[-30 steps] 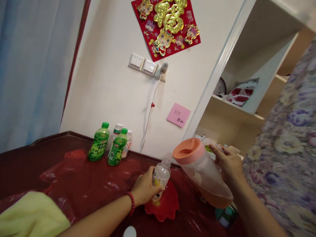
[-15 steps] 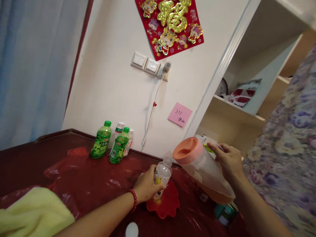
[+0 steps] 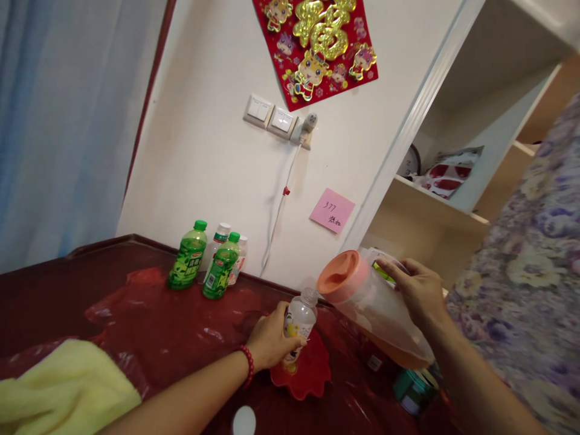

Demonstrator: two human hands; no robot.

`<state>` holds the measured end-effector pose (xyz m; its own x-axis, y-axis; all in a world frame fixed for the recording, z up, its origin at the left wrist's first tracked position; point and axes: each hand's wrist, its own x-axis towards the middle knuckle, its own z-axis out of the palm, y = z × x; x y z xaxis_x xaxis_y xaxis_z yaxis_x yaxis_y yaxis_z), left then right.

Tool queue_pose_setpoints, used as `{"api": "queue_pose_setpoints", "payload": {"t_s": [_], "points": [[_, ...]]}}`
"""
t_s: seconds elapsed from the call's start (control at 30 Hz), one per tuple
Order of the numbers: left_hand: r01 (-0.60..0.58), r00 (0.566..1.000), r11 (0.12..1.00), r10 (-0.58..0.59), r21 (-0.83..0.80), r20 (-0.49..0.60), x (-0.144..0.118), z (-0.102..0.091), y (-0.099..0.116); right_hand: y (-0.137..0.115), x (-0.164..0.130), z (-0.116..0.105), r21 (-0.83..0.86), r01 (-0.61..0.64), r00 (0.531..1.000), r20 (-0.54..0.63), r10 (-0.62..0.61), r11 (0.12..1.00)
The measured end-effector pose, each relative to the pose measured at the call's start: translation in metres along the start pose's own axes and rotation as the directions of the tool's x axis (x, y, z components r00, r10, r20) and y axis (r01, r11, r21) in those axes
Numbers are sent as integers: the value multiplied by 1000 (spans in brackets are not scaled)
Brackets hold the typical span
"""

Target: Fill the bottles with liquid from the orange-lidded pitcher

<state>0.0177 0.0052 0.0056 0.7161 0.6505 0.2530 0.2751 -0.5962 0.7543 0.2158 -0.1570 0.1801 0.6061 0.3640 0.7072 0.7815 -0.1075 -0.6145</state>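
Observation:
My left hand (image 3: 270,339) is wrapped around a clear plastic bottle (image 3: 301,314) with an uncapped mouth and a printed label. The bottle stands over a red scalloped plate (image 3: 308,380). In my right hand (image 3: 419,290) is the handle of a translucent pitcher (image 3: 380,320) with an orange lid (image 3: 339,275). The pitcher tilts to the left, its lid close to the bottle's mouth. Some brownish liquid shows low in the pitcher; I see no stream between the two. A white round cap (image 3: 244,420) lies near the front edge of the view.
Green-capped bottles (image 3: 188,257) and white-capped bottles stand against the wall. A yellow towel (image 3: 67,386) lies at left on the dark red table (image 3: 181,344). A green tin (image 3: 414,389) is below the pitcher, beside a floral curtain (image 3: 534,272). Open shelves (image 3: 435,223) rise at right.
The whole view has shifted slightly. Both hands keep their hold on the bottle and the pitcher, which stay in nearly the same position to each other.

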Motion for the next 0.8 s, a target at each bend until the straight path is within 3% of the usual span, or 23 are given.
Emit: {"api": "queue_pose_setpoints", "payload": {"t_s": [0.8], "points": [[-15,1000,1000,15,8,-4,0,0,0,0,6,-2,-50,74,997,31,-73,996]]}}
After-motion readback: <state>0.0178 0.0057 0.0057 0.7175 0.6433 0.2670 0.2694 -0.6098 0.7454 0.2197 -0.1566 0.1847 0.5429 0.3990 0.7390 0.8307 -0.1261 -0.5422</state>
